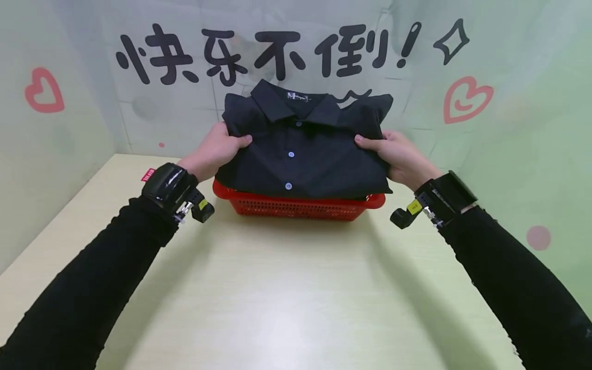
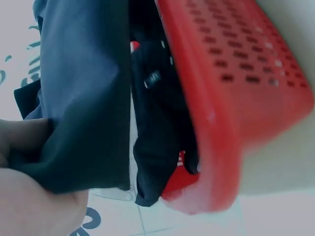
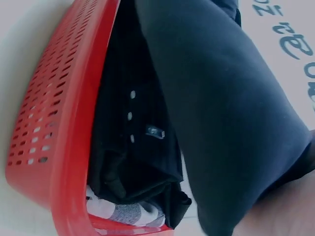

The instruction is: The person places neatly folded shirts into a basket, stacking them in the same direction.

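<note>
A folded dark button-up shirt point(image 1: 319, 159), collar at the far side, is held up over a red plastic basket point(image 1: 296, 208). My left hand point(image 1: 217, 149) grips its left side, thumb on top and the other fingers hidden beneath. On the opposite side my right hand point(image 1: 400, 156) pinches the fabric in the same way. Both wrist views show a gap between the shirt's lower edge and the black garment point(image 3: 140, 118) lying in the basket. That garment has white buttons and a small label. A checked white and grey cloth point(image 3: 130, 212) shows under it.
The basket stands at the back of a pale wooden table point(image 1: 287, 288). Behind it hangs a light curtain point(image 1: 162, 118) with large black characters and pink hearts, close beyond the shirt's collar. Black wrist devices point(image 1: 171, 187) sit on both forearms.
</note>
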`<state>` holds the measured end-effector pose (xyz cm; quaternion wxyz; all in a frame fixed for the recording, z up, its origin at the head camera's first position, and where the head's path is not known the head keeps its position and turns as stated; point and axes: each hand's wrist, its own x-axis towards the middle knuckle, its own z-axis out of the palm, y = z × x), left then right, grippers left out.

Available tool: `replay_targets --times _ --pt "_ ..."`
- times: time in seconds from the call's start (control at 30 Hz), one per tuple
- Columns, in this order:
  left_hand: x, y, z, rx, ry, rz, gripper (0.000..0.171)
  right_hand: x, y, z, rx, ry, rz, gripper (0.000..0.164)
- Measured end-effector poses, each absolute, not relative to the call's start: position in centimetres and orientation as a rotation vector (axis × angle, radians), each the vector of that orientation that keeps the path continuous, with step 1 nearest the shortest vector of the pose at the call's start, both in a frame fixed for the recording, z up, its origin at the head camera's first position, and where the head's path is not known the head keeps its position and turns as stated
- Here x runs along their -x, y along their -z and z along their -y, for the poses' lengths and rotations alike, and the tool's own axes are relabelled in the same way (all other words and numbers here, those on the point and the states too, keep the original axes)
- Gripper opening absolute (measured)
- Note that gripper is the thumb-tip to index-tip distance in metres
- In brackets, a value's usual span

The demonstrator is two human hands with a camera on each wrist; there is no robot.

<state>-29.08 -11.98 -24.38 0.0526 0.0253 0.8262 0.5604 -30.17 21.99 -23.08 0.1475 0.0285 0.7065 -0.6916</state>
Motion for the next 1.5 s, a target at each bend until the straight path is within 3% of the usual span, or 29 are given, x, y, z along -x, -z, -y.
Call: replay_targets --times 0.3,0.63,0.83,1.1,1.5 --pt "31.7 23.3 12.2 0.017 -1.535 -2.461 0.057 32.2 23.7 -21.3 -0.129 1.851 -2.169 0.026" --pt "33.3 25.0 11.3 0.22 -1.44 -2.388 0.07 33.3 26.1 -21.4 -0.223 1.661 -2.295 0.023" --pt "33.9 25.3 11.4 0.231 -1.413 -2.337 0.067 33.8 26.9 -21.8 -0.181 1.532 -2.405 0.025" --pt "34.0 24.5 11.9 0.219 -1.302 -2.342 0.065 33.8 27.0 -21.6 -0.134 1.324 -2.485 0.047" --pt "34.6 24.5 11.5 0.187 -1.243 -2.37 0.062 33.9 26.9 -21.1 -0.162 1.302 -2.582 0.039"
